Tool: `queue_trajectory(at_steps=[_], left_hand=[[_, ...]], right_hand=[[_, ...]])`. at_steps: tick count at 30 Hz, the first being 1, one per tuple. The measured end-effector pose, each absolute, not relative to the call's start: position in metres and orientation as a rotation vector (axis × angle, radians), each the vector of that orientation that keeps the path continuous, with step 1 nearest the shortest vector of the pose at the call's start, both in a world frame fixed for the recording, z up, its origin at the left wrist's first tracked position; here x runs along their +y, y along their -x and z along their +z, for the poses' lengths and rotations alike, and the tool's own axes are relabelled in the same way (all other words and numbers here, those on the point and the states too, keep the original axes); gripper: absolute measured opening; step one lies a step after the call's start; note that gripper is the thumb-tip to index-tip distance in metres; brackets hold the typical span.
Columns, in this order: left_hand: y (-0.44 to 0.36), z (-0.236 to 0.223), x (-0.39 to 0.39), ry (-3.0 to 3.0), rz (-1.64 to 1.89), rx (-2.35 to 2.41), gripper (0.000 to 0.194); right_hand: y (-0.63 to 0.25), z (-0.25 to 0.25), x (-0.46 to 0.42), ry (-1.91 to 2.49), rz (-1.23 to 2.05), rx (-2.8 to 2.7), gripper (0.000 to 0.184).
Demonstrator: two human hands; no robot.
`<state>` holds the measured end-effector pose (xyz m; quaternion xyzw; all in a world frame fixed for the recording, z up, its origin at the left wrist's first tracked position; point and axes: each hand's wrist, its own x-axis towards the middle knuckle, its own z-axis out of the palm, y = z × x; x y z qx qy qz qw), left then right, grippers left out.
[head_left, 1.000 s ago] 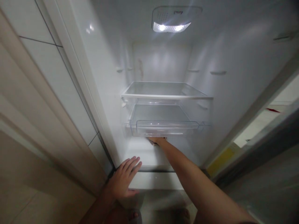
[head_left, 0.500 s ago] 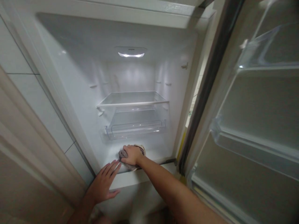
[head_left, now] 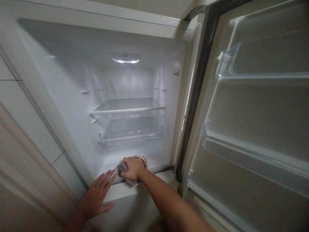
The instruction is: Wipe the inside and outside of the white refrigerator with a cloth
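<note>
Two hands work at the bottom of the open refrigerator (head_left: 101,19) in my view, and each seems to have its own job. The right hand (head_left: 132,167) is wrapped around a grey cloth (head_left: 122,167), fingers curled over it and palm bearing on it from above. I judge the bunching useful, since a thick wad fills the palm and gives it something to push with. The cloth lies at the front edge of the refrigerator floor (head_left: 108,162), its lower part lapping toward the front ledge (head_left: 116,192); exactly how its underside meets them I cannot tell.

The left hand (head_left: 96,196) holds nothing. Its fingers are slightly spread and the thumb stands well apart, the fingertips near the cloth but not touching it. I take this as a brace or a balance, though I cannot tell whether any weight rests there.

Above, the clear drawer (head_left: 131,137) sits below the glass shelf (head_left: 130,104), high enough, I think, to leave working room underneath. The door (head_left: 241,112), with its clear bins (head_left: 256,156), stands wide open on the right, so the right forearm (head_left: 166,199) can come in at a slant
</note>
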<state>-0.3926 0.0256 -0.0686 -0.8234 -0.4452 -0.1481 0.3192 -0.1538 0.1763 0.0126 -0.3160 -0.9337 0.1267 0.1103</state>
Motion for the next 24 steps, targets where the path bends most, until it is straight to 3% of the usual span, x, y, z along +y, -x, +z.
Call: queue_trajectory(at_steps=[9,17,24], left_hand=[[0.391,-0.067,0.024,2.152,-0.383,-1.147,0.111],[0.39,-0.093,0.017,2.117,-0.597,-1.266,0.06],[0.395,-0.089,0.017,2.232,-0.482,-1.219,0.039]], right_hand=[[0.157,0.013,0.172,0.91,0.286,-2.784,0.055],[0.169,0.009,0.167,0.784,0.156,-2.829,0.062],[0.177,-0.014,0.138,0.45,-0.064,-2.88,0.064]])
